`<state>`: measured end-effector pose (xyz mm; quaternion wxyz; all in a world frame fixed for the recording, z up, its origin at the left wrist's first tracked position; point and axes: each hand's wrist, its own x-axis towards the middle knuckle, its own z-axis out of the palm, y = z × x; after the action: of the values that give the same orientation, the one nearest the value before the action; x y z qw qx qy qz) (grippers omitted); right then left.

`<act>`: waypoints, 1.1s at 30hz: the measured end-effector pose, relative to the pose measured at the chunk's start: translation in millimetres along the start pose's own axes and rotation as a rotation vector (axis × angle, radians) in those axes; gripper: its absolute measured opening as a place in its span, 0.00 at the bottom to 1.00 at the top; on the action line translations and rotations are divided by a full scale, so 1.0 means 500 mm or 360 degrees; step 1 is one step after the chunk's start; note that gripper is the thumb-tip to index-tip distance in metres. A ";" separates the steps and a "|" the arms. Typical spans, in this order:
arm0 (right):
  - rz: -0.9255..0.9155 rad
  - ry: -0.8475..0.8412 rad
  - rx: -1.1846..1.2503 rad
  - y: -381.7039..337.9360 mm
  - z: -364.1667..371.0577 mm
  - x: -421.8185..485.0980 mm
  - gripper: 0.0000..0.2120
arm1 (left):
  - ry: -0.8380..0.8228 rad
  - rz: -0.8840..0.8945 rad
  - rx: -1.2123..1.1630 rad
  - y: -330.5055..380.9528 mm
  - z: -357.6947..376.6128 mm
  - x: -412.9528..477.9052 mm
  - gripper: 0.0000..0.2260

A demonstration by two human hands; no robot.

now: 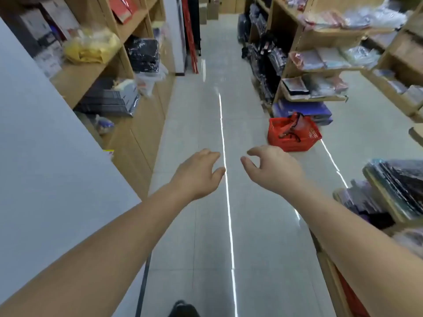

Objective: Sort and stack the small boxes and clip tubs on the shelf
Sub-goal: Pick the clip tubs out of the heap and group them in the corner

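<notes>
So, far L: a plain grey panel (45, 133) fills the L side of the view, its slanted edge running down to the floor. Behind it, wooden L shelving (135, 24) lines the aisle. A yellow bag (91, 45) sits at the front edge of a mid shelf, dark wrapped packs (143, 54) fill the next bay, and a grey stack (107, 101) lies at the front edge of the shelf below. The goods are blurred, so I can't tell which are the small boxes or clip tubs. Btwn the two shelf runs the pale tiled floor (201, 110) gives an open lane straight ahead, w/ bright light streaks along it. Both bare forearms reach out over that lane. L hand (198, 175) is palm-down and holds nothing, fingers loosely curled, thumb apart from them. R hand (272, 170) is just beside it, not touching, and also holds nothing, fingers bent, thumb and forefinger apart. A dark shoe (183, 308) shows at the bottom edge. Ahead of the R hand a red basket (293, 136) stands on the floor at the lane's R edge, near the foot of the R shelving (320, 68); its contents are blurred. Blue flat packs (302, 109) lie at the shelving's base just behind the basket. Near R, dark glossy pkts (398, 184) stick out past a shelf edge, close to the R forearm.
</notes>
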<state>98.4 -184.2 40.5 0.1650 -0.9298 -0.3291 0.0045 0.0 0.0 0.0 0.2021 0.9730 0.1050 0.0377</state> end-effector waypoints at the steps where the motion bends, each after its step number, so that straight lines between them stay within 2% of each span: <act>1: 0.0015 -0.0040 -0.0008 0.007 0.017 0.007 0.20 | -0.0086 -0.0065 -0.0021 -0.013 0.022 -0.008 0.23; 5: 0.0091 -0.0194 0.0117 0.038 0.097 0.069 0.20 | -0.0289 -0.0275 -0.0079 -0.109 0.104 -0.002 0.25; 12: 0.0211 -0.0330 0.0144 0.046 0.204 0.300 0.18 | -0.0308 -0.0346 -0.0161 -0.256 0.116 0.208 0.23; 21: 0.0345 -0.0409 0.0136 0.058 0.212 0.680 0.19 | -0.0418 -0.0363 -0.0245 -0.380 0.059 0.590 0.19; 25: 0.0344 -0.0350 0.0118 0.118 0.211 0.849 0.19 | -0.0450 -0.0320 -0.0236 -0.406 0.052 0.788 0.19; 33: 0.0286 -0.0459 0.0036 0.287 0.221 1.233 0.22 | -0.0399 -0.0258 -0.0231 -0.452 0.026 1.217 0.24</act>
<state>656.2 123.0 -46.7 0.1256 -0.9432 -0.2647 0.1564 552.1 331.3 -83.9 0.2858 0.9412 0.1543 -0.0928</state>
